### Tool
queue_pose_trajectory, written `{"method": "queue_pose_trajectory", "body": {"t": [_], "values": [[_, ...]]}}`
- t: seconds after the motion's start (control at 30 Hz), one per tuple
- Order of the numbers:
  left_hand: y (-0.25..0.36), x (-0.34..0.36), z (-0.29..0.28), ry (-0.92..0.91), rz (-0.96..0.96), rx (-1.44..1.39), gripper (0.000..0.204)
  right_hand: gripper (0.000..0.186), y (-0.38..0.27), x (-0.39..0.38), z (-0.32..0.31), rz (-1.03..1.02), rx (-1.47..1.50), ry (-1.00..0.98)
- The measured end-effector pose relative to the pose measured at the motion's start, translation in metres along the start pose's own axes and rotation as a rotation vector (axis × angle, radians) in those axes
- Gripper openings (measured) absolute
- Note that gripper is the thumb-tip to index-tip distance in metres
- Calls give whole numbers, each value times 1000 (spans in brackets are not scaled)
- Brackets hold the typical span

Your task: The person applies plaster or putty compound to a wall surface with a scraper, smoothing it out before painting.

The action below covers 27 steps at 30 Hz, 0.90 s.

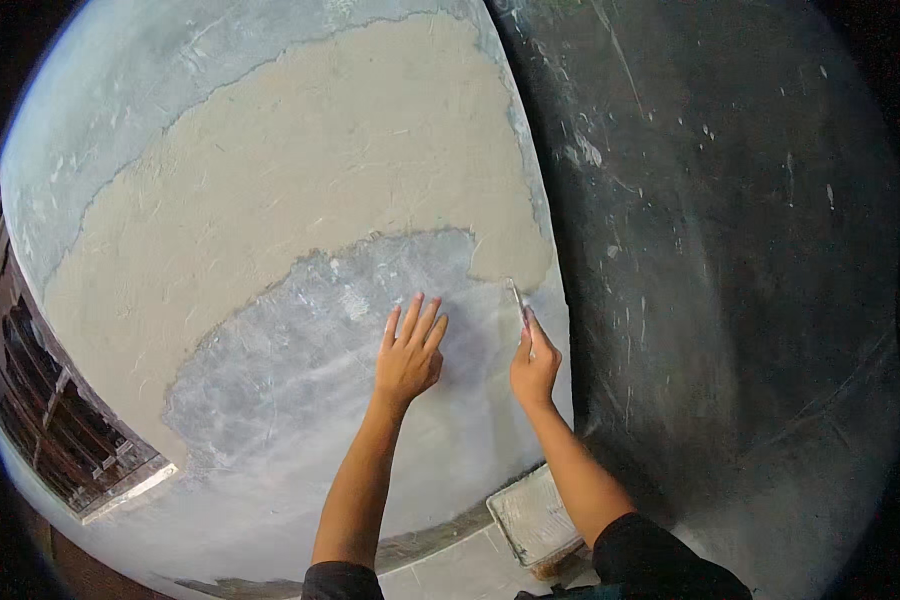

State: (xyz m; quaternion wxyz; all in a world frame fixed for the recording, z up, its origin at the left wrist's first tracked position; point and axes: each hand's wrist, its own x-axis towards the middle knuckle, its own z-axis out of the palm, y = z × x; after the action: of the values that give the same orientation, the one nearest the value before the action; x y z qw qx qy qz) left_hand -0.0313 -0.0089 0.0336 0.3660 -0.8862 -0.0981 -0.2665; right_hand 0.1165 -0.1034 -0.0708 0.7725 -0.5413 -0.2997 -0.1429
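My right hand (536,366) is closed around a slim tool (516,293) with a thin, pale tip. It is seen nearly edge-on, so I cannot tell whether it is a brush or a narrow blade. Its tip meets the lower edge of a beige coating (340,130) on the wall, close to the wall's right corner. To the left, my left hand (408,352) is open, fingers spread over the bare bluish-grey wall (280,370). Whether the palm presses on the wall is hard to see. The coating looks rough and arches above both hands.
Beyond the corner, a dark grey wall (700,250) carries pale splashes and streaks. A dark barred window (50,400) is at the far left. Below my right forearm lies a white, stained rectangular tray (535,515) on light floor tiles (450,572).
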Motion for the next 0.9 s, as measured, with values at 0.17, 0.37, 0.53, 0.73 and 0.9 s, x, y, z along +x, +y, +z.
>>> {"method": "queue_pose_trajectory", "body": {"t": [0.17, 0.37, 0.53, 0.73, 0.9], "values": [[-14, 8, 5, 69, 19, -19, 46, 38, 13, -6, 34, -119, -53, 86], [-31, 2, 25, 126, 57, 4, 48, 62, 20, -20, 68, -170, -180, -51], [-29, 1, 36, 152, 47, -48, 46, 59, 31, -22, 83, -229, -359, -66], [-29, 6, 35, 179, 56, -1, 45, 59, 34, -21, 83, -287, -509, -107], [-25, 7, 37, 165, 8, -9, 48, 54, 45, -34, 67, -380, -510, -130]]}}
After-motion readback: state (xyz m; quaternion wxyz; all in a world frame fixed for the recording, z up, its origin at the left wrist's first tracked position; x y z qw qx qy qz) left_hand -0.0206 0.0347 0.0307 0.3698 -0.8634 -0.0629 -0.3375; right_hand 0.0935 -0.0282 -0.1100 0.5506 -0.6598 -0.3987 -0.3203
